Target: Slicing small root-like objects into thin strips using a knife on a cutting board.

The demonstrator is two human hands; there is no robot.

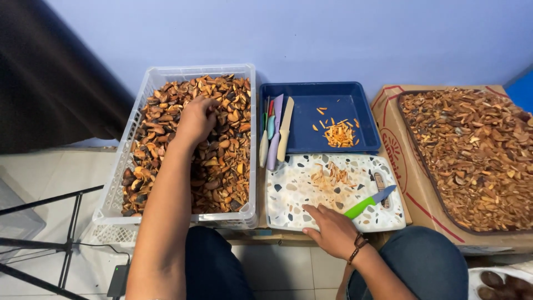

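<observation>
My left hand [195, 119] reaches into a white plastic crate [114, 191] full of brown dried peel pieces [222, 166], with fingers curled down among the pieces. Whether it grips one, I cannot tell. My right hand [332, 229] rests on the near edge of a speckled cutting board [288, 200] and holds the green handle of a knife [369, 203], whose blue-grey blade points right. A few orange strips [332, 176] lie on the board.
A blue tray [311, 105] behind the board holds orange slivers [338, 134] and several pastel knives [275, 133] at its left side. A cardboard box with a dark tray of chopped brown bits [477, 155] stands right. A black tripod leg [50, 203] is at left.
</observation>
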